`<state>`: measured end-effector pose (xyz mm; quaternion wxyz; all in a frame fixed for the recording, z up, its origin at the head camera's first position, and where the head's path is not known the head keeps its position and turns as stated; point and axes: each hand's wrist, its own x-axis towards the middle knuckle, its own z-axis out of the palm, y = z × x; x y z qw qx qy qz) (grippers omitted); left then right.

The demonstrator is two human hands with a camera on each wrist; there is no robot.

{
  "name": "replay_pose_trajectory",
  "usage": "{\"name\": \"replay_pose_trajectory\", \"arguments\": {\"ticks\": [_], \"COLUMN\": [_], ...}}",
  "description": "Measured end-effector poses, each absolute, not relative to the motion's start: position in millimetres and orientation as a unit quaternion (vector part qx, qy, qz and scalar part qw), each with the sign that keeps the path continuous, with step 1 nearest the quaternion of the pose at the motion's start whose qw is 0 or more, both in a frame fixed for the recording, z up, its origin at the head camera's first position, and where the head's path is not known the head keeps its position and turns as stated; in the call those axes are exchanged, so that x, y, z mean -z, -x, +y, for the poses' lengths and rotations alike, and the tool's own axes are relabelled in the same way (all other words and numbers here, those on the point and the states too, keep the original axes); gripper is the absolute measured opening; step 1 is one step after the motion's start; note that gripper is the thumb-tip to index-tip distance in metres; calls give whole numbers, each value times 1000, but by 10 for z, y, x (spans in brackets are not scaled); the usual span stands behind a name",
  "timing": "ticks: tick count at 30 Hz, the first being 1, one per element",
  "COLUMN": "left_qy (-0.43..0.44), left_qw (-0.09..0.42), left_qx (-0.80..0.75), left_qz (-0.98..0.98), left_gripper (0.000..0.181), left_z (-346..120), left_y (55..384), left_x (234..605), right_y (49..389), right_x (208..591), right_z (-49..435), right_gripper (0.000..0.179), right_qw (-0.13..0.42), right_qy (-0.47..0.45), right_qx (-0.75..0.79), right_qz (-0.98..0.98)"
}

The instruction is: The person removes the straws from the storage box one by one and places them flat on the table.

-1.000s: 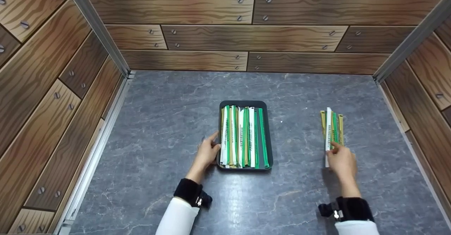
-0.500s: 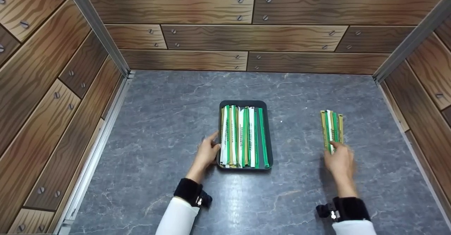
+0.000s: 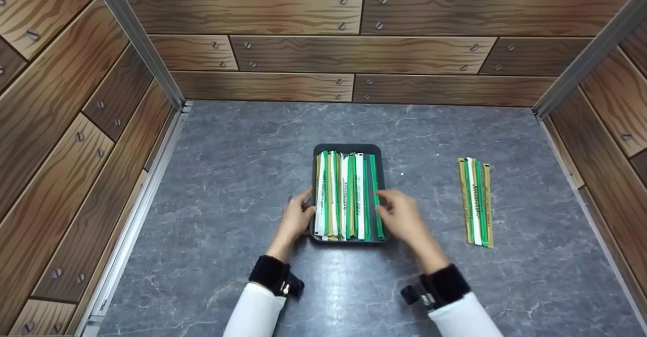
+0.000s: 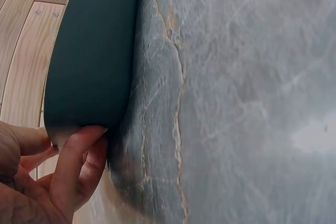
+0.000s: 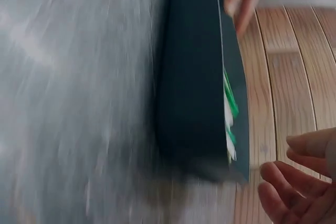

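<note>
A dark tray [image 3: 348, 148] holds several long slim stick packets [image 3: 360, 195] in white, green and gold, lying lengthwise side by side. At its left side my left hand [image 3: 295, 219] grips the edge; the left wrist view has the thumb and fingers pinching the tray's corner [image 4: 92, 56]. Over the tray's right edge is my right hand [image 3: 404, 218], close to the outermost green packet [image 3: 373, 175]. Seen from the right wrist, that hand [image 5: 302, 182] has its fingers parted and nothing between them. To the right, a small group of packets [image 3: 475, 200] lies on the table.
The grey marbled tabletop [image 3: 242, 150] is bounded by wood-patterned walls [image 3: 303, 54] at the back and both sides. Metal rails [image 3: 136, 44] run along the corners. Tabletop separates the tray from the packets at the right.
My right hand set a white packet down among those at the right, let go, and moved left to the tray's right edge. My left hand stays on the tray.
</note>
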<state>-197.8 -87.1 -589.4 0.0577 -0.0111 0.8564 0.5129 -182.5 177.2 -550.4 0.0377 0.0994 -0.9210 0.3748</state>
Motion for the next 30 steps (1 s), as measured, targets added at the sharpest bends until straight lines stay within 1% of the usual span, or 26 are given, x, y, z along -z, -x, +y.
{"name": "replay_pose_trajectory", "arguments": {"ticks": [4, 8, 15, 21, 24, 26, 30], "left_qy": [14, 15, 16, 4, -2, -2, 4], "left_qw": [60, 58, 54, 40, 35, 35, 39], "left_qx": [-510, -500, -499, -498, -502, -505, -509], "left_qz": [858, 864, 864, 866, 864, 862, 860], "left_gripper": [55, 54, 55, 53, 53, 53, 54], "left_z": [-856, -847, -843, -858, -865, -867, -868], "left_y": [1979, 1977, 1975, 1967, 1959, 1959, 1962], "left_x": [5893, 5880, 5882, 5884, 5880, 5883, 5899], "right_y": [1855, 1873, 1875, 1883, 1900, 1912, 1948], "right_x": [5558, 5645, 5786, 5841, 5862, 5864, 5843], "right_z": [1518, 1372, 1294, 1293, 1310, 1321, 1339], "right_gripper": [40, 41, 41, 34, 34, 35, 38], "right_qw": [-24, -45, -24, 11, 25, 22, -9], "right_qy": [-102, -90, -95, -107, -108, -103, -86], "right_qx": [-348, -296, -217, -226, -240, -249, -267], "right_qz": [-932, -950, -971, -968, -965, -963, -960]}}
